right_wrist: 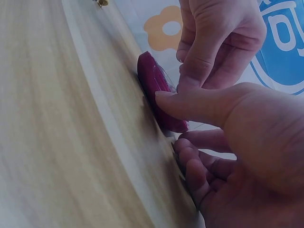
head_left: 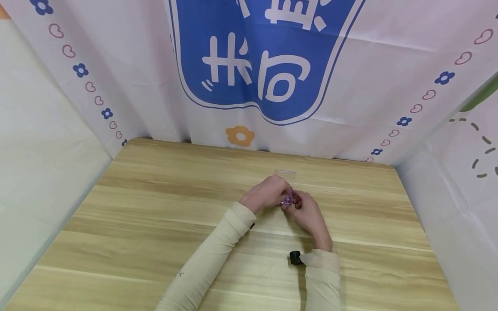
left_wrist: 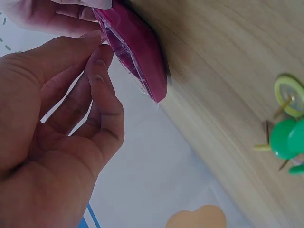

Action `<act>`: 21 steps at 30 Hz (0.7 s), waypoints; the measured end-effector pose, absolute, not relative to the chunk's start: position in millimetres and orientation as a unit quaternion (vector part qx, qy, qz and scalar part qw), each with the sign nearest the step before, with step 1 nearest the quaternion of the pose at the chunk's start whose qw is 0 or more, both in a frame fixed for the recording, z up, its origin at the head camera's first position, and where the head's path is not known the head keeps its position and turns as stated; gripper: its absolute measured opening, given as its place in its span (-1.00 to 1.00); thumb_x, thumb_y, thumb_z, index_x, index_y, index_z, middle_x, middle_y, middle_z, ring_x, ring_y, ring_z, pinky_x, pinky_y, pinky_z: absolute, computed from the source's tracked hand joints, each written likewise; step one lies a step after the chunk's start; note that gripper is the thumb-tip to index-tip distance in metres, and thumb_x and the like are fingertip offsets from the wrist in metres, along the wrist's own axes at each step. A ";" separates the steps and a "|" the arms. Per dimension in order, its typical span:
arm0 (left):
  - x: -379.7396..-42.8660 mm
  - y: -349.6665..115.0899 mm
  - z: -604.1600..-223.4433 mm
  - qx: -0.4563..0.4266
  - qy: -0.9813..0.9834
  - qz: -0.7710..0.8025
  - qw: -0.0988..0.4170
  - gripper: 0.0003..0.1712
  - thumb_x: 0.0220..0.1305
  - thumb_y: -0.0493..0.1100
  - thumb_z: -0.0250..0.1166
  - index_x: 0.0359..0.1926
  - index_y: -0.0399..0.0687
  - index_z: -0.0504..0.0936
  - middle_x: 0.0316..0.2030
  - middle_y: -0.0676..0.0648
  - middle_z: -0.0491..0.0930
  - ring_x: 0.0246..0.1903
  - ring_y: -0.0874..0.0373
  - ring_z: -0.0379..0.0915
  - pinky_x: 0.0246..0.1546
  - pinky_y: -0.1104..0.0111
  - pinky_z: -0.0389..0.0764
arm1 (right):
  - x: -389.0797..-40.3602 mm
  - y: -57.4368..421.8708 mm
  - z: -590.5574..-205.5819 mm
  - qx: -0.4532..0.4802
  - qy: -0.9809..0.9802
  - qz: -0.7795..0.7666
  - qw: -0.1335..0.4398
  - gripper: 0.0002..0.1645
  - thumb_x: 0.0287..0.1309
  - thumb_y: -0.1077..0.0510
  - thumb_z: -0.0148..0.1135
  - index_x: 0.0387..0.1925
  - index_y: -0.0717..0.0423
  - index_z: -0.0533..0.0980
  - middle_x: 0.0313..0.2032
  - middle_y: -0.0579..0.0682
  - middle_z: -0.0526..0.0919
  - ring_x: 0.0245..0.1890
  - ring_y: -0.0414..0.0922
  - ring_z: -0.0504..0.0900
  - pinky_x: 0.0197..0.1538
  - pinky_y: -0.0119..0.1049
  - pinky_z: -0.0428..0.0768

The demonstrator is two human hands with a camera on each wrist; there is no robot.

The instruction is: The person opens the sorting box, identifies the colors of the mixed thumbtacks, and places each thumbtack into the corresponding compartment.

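A small magenta plastic case point(head_left: 288, 199) with clear plastic along its open side is between the two hands, low over the wooden table. My right hand point(head_left: 308, 212) grips it, with the thumb point(right_wrist: 190, 102) laid along its side. From the left, my left hand point(head_left: 269, 192) reaches over it. In the left wrist view the left thumb and fingertips point(left_wrist: 102, 47) pinch at the case's edge, beside the right fingers. Part of the case is hidden by the hands in the head view.
A clear plastic piece point(head_left: 285, 174) lies just behind the hands. Green thumbtacks point(left_wrist: 285, 138) and a yellow one point(left_wrist: 289, 95) lie on the tabletop point(left_wrist: 223, 61). A printed cloth point(head_left: 241, 116) hangs along the back edge. A black wrist device point(head_left: 295, 258) sits by the right sleeve.
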State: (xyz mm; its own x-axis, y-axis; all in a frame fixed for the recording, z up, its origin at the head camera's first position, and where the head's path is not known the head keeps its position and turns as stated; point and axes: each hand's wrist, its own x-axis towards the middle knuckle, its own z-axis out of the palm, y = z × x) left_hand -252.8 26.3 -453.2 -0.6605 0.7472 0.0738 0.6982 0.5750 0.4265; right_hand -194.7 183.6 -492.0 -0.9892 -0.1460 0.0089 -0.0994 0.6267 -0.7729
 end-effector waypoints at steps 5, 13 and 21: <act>-252.6 26.2 -452.2 0.407 0.885 0.217 0.059 -0.85 0.11 -0.40 0.27 -0.45 -0.09 0.71 -0.55 0.03 0.64 -0.60 0.30 0.38 -0.55 0.50 0.47 | -194.2 183.8 -490.5 -0.069 0.900 -0.429 0.027 -0.58 0.00 0.09 0.41 -0.09 0.09 0.52 -0.35 0.12 0.50 -0.35 -0.01 0.42 -0.32 -0.14 0.43; -252.0 27.1 -450.2 0.398 0.890 0.214 0.066 -0.86 0.12 -0.38 0.28 -0.34 -0.13 0.73 -0.44 -0.01 0.68 -0.55 0.27 0.43 -0.48 0.47 0.52 | -192.9 183.7 -491.0 -0.065 0.902 -0.425 0.031 -0.58 -0.01 0.08 0.41 -0.09 0.10 0.52 -0.35 0.07 0.50 -0.36 -0.04 0.43 -0.32 -0.15 0.44; -251.2 23.9 -445.8 0.383 0.896 0.214 0.071 -0.89 0.14 -0.35 0.29 -0.34 -0.12 0.73 -0.45 0.00 0.68 -0.55 0.28 0.43 -0.49 0.47 0.51 | -193.1 183.9 -490.6 -0.063 0.903 -0.425 0.031 -0.50 0.00 0.10 0.41 0.00 0.12 0.50 -0.33 0.09 0.50 -0.35 -0.04 0.42 -0.32 -0.15 0.44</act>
